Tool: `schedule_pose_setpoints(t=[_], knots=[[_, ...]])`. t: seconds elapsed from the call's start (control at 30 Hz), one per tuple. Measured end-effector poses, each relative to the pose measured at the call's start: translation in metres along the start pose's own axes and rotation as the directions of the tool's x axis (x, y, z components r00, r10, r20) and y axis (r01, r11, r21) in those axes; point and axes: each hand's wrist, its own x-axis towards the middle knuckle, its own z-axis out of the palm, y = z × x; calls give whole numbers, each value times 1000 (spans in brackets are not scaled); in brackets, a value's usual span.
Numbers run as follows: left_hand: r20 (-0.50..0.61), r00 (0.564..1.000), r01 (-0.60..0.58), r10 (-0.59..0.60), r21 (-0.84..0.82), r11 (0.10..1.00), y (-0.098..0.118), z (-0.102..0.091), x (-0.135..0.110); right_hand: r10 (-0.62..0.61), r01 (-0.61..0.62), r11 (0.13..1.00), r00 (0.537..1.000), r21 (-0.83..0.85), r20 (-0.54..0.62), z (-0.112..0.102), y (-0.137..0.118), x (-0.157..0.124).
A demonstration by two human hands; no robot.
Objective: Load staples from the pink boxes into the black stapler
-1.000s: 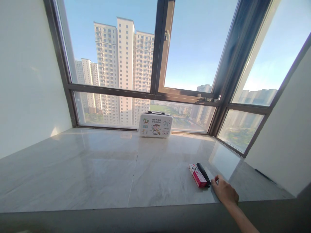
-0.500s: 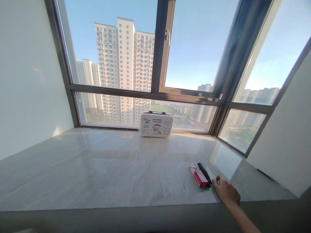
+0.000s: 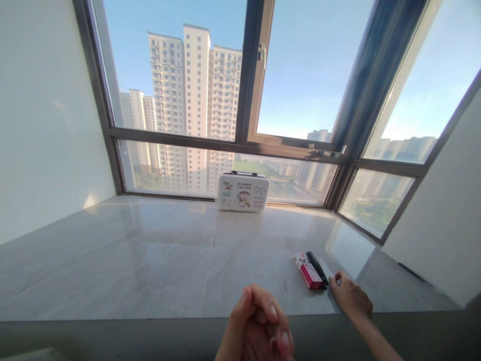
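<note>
Here right hand (image 3: 350, 299) rested on sill (image 3: 150, 260), fingers curled, touching black bar (image 3: 316, 268) beside pink box (image 3: 309, 273) at 2 o'clock; left hand (image 3: 259, 326) loosely curled, holding nothing, at 6; case (image 3: 242, 192) leaned at window, 12

A flat pink-and-white rectangular box (image 3: 308, 271) lies on the polished marble sill, just left of the right hand's fingertips. A slim black bar-shaped object (image 3: 316, 268) lies alongside it, touching, nearer those fingertips.

The person is wearing no sleeves or gloves: both hands, left (image 3: 259, 326) and right (image 3: 350, 299), are showing bare.
</note>
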Motion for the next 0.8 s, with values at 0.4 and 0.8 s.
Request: schedule_pose_setpoints(t=[0.4, 0.8], knots=[[111, 992, -53, 60, -65, 996, 1, -7, 0, -1, 1, 1000, 1000, 9, 10, -3, 0, -1], [-130, 907, -158, 401, 777, 609, -5, -46, 3, 8, -8, 1000, 1000, 10, 0, -1, 0, -1]])
